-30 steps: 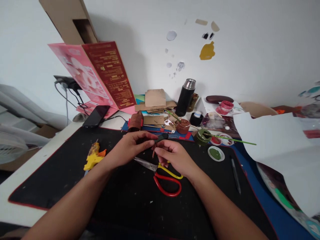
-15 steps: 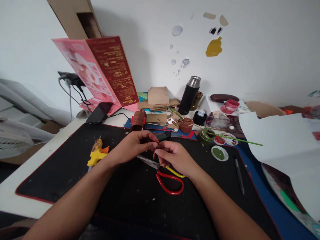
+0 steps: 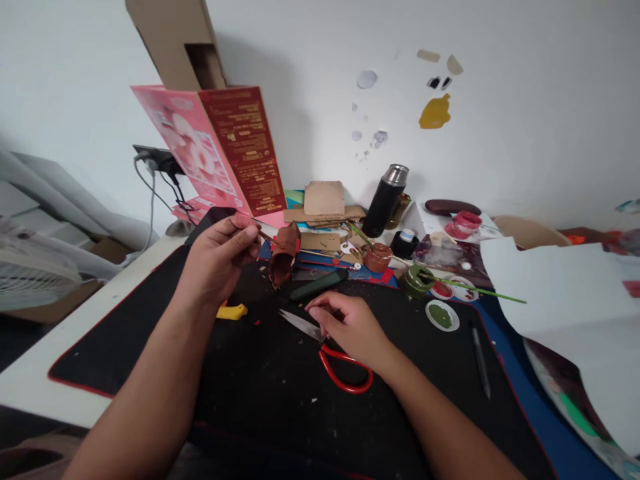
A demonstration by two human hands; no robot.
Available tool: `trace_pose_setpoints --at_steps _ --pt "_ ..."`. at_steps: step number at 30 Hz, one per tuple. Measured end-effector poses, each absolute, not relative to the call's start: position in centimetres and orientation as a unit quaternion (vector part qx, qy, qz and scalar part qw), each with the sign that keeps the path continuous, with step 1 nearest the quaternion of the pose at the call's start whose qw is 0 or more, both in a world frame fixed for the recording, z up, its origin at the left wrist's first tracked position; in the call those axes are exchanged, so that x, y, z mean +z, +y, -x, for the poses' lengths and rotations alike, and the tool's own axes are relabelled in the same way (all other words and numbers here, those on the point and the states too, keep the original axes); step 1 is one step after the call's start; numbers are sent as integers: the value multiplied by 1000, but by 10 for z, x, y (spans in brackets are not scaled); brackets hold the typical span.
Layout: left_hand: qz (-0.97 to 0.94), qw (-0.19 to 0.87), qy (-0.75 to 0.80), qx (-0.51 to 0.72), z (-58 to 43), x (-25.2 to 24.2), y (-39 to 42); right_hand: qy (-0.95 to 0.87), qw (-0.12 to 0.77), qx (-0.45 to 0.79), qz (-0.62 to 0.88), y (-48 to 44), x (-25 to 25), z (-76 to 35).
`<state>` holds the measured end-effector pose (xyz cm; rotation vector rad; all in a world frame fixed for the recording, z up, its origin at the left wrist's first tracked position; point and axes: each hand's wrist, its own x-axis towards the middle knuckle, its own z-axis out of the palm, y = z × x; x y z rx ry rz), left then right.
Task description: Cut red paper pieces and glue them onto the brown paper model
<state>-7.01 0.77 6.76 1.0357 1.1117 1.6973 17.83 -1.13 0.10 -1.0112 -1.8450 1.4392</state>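
Note:
My left hand (image 3: 217, 257) is raised above the black mat (image 3: 270, 393), its thumb and fingers pinched on a thin brown stick (image 3: 267, 235) that points toward a brown rolled piece (image 3: 284, 257). My right hand (image 3: 347, 327) rests low on the mat over the red-handled scissors (image 3: 330, 350), fingers curled at the handles beside the blades; whether it grips them I cannot tell. A dark green craft knife (image 3: 320, 283) lies just beyond the right hand.
A yellow glue gun (image 3: 231, 311) lies partly behind my left wrist. Paint pots (image 3: 417, 280), a green paint lid (image 3: 442, 315), a brush (image 3: 475, 288), a black flask (image 3: 385, 200), cardboard scraps, a pink folded box (image 3: 215, 150) and white paper (image 3: 565, 293) crowd the back and right.
My left hand has lifted up and to the left with the thin stick. My right hand has let go and dropped onto the scissors. The dark knife now lies on the mat.

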Motion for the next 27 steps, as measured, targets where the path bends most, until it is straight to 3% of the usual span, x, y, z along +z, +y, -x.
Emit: trace_pose_setpoints --at_steps 5,14,27 --pt "-390 429 399 710 77 74 5 -798 259 404 364 -21 17 -154" --pt "-411 448 374 700 98 93 -53 -946 104 158 263 -31 44 -72" --pt "-410 384 471 680 183 70 -96 -960 26 63 270 -23 23 -4"
